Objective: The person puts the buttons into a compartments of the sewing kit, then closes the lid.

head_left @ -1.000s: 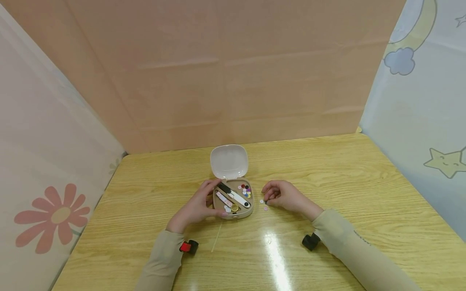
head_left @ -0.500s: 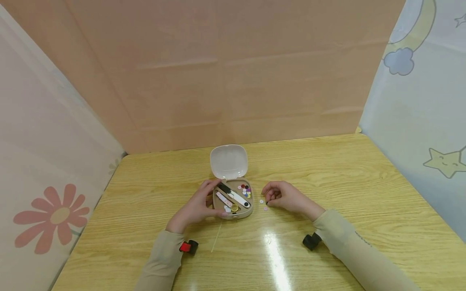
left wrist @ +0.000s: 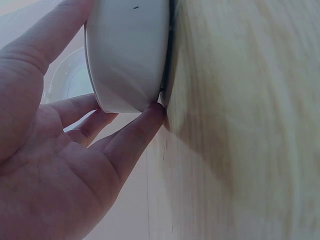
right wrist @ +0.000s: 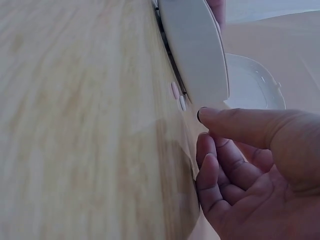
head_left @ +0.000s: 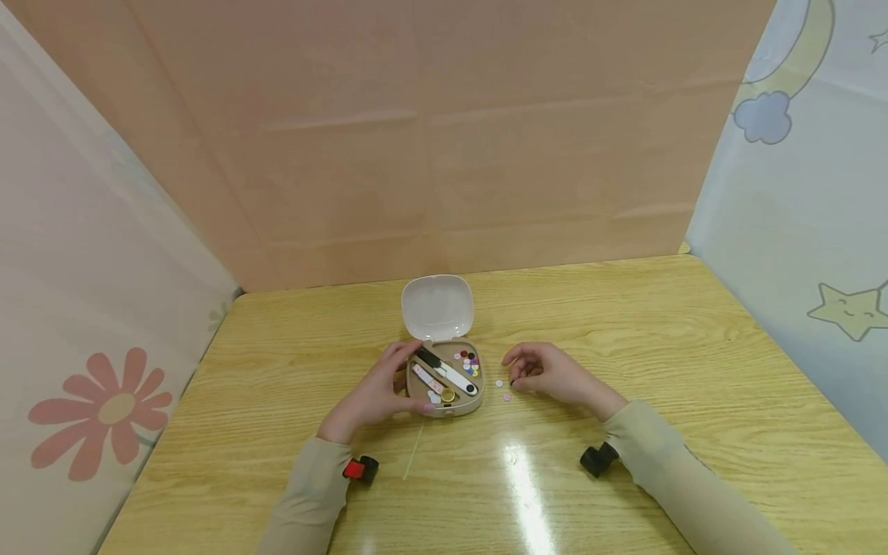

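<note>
A small beige sewing box [head_left: 466, 408] stands on the table with its white lid [head_left: 437, 308] raised. My left hand [head_left: 378, 389] grips it from the left, thumb at the front and fingers around the back corner. Inside lie a black-and-white slim tool [head_left: 455, 379], a white strip with red marks [head_left: 426, 379], a gold ring [head_left: 447, 395] and several colored buttons [head_left: 468, 363]. Right of the box, my right hand [head_left: 551, 376] pinches a black button [right wrist: 199, 115] at the thumb tip. A white button [head_left: 499, 383] and a pink button [head_left: 506, 398] lie between box and hand.
A thin pale strip [head_left: 413, 453] runs over the wooden table [head_left: 277, 370] from the box's front. A tan backdrop [head_left: 444, 154] rises behind the table, with patterned side panels [head_left: 819, 231] at left and right.
My right hand has shifted slightly to the right, taking the black button from beside the other loose buttons. The left hand keeps its hold on the sewing box.
</note>
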Demonstrator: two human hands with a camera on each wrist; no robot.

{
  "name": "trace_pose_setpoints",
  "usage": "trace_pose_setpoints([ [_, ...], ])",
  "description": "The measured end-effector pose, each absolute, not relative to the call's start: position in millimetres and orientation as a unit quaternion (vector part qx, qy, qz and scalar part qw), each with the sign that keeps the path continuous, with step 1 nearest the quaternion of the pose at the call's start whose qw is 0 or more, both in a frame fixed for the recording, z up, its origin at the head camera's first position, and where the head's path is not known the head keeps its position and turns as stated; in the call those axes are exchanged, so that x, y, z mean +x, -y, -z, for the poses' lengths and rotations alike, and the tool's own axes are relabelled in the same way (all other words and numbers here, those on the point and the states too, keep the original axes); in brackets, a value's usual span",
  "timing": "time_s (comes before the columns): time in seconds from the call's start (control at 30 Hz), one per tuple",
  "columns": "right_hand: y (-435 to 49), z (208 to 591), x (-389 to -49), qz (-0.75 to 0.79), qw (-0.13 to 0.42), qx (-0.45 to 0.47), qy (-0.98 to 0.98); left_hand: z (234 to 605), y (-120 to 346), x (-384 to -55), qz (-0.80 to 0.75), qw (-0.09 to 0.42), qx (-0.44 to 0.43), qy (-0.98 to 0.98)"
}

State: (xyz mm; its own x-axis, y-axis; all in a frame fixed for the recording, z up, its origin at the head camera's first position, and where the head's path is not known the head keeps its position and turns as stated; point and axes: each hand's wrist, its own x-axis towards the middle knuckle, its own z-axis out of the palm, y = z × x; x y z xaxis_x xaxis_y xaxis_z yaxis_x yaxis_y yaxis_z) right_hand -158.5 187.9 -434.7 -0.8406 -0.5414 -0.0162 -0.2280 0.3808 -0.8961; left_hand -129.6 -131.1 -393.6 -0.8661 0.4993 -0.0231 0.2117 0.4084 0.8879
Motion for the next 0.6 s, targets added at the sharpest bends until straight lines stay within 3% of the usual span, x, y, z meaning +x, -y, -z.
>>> trace_pose_setpoints([
  [0.6, -196.9, 433.3, -154.0, 0.551, 0.149, -0.205, -0.795, 394.5, 130.5, -129.1, -0.501, 0.137, 0.213, -0.827],
])
